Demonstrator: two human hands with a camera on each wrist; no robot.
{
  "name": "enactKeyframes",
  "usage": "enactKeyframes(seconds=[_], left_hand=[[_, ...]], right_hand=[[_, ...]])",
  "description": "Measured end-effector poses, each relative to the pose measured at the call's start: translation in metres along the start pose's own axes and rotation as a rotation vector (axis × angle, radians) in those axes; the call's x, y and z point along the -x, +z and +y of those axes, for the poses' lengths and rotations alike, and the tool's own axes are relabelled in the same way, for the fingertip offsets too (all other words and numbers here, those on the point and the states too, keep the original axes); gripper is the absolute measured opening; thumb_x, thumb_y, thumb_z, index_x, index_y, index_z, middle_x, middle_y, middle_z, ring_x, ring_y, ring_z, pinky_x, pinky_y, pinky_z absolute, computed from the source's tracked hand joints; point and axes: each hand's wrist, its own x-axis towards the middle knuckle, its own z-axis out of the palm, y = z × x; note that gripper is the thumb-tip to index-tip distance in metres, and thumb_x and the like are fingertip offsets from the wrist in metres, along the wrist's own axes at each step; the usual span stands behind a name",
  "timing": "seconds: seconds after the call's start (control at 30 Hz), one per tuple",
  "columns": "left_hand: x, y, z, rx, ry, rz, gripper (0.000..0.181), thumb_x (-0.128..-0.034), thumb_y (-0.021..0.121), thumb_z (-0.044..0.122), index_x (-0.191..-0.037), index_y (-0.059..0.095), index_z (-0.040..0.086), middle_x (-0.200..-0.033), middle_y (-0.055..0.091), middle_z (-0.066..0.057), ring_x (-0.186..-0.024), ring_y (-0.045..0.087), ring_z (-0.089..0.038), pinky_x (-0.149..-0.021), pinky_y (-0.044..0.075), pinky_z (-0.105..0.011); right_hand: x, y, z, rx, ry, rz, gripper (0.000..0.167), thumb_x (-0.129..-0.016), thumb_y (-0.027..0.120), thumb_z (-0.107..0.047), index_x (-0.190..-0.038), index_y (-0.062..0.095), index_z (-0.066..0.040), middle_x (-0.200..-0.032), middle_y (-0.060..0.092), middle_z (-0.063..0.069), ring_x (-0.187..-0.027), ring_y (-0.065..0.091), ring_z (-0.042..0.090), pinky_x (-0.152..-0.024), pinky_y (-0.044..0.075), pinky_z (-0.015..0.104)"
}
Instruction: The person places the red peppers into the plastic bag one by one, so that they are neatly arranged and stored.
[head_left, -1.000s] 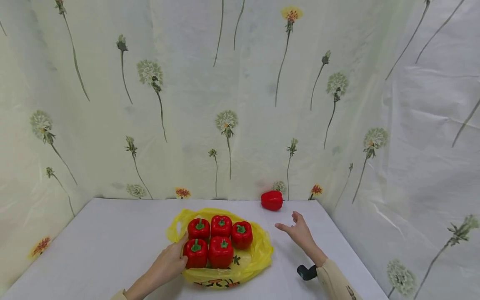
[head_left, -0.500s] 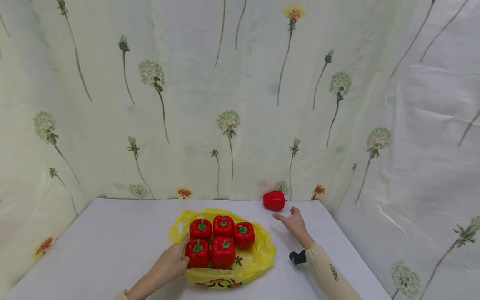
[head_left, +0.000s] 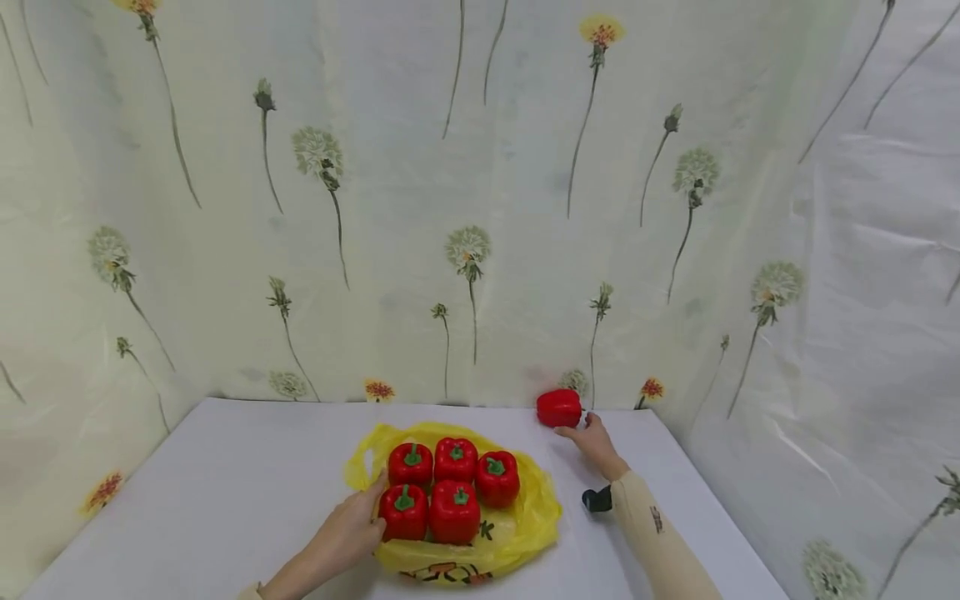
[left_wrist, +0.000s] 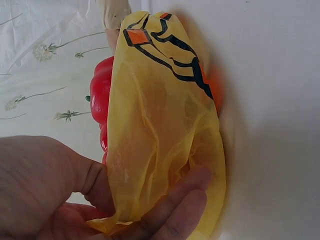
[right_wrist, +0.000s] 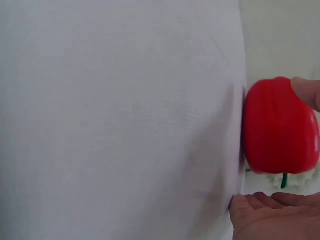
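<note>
Several red bell peppers (head_left: 454,512), green stems up, stand on and in a yellow plastic bag (head_left: 536,521) spread on the table. At the bag's left side my left hand (head_left: 347,527) pinches its edge; in the left wrist view thumb and fingers hold the thin yellow film (left_wrist: 150,125). One more red bell pepper (head_left: 558,407) lies on its side near the far table edge. My right hand (head_left: 597,447) reaches beside it. In the right wrist view the thumb overlaps one end of this pepper (right_wrist: 280,127), while the fingers (right_wrist: 270,200) lie apart from its stem end.
The white table (head_left: 225,492) ends at a flower-printed curtain (head_left: 390,250) behind and a similar sheet (head_left: 862,350) on the right. A small black object (head_left: 597,499) sits under my right wrist.
My right hand has moved forward and left to the lone pepper. My left hand keeps its hold on the bag. The head view has shifted slightly.
</note>
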Motion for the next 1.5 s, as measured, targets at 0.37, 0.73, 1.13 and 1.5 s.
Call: enactKeyframes(seconds=[0.37,0.73,1.13,1.5], left_hand=[[-0.001,-0.002,-0.003,-0.023,0.022,0.017,0.071,-0.0824,0.052,-0.003,-0.147,0.024,-0.012,-0.060,0.051,0.001,-0.042,0.037,-0.007,-0.040,0.032,-0.020],[-0.002,-0.003,-0.005,-0.015,0.004,0.015,0.071,-0.0815,0.051,-0.004,-0.146,0.023,-0.013,-0.058,0.052,0.001,-0.041,0.038,-0.007,-0.040,0.032,-0.020],[-0.003,0.001,-0.008,-0.033,0.027,0.017,0.071,-0.0810,0.051,-0.004,-0.146,0.024,-0.014,-0.053,0.045,0.006,-0.040,0.036,-0.006,-0.039,0.031,-0.018],[-0.004,0.001,-0.008,-0.043,0.007,0.020,0.070,-0.0824,0.052,-0.003,-0.146,0.025,-0.013,-0.056,0.047,0.003,-0.042,0.037,-0.007,-0.040,0.032,-0.020]], right_hand=[[-0.015,-0.010,-0.009,-0.074,0.029,-0.058,0.097,-0.091,0.062,-0.036,-0.152,-0.002,0.005,-0.156,0.009,0.030,-0.141,0.017,0.045,-0.113,0.023,0.057],[-0.024,0.000,-0.009,-0.058,0.030,-0.060,0.098,-0.087,0.069,-0.038,-0.151,0.008,0.004,-0.148,0.031,0.031,-0.135,0.033,0.042,-0.112,0.029,0.054],[-0.024,0.005,-0.012,-0.002,0.006,-0.068,0.091,-0.083,0.073,-0.035,-0.148,0.019,-0.001,-0.147,0.030,0.029,-0.132,0.032,0.043,-0.109,0.032,0.057],[-0.014,0.003,-0.009,-0.014,-0.022,-0.059,0.096,-0.083,0.071,-0.048,-0.142,0.023,0.010,-0.143,0.035,0.029,-0.128,0.038,0.041,-0.109,0.034,0.053]])
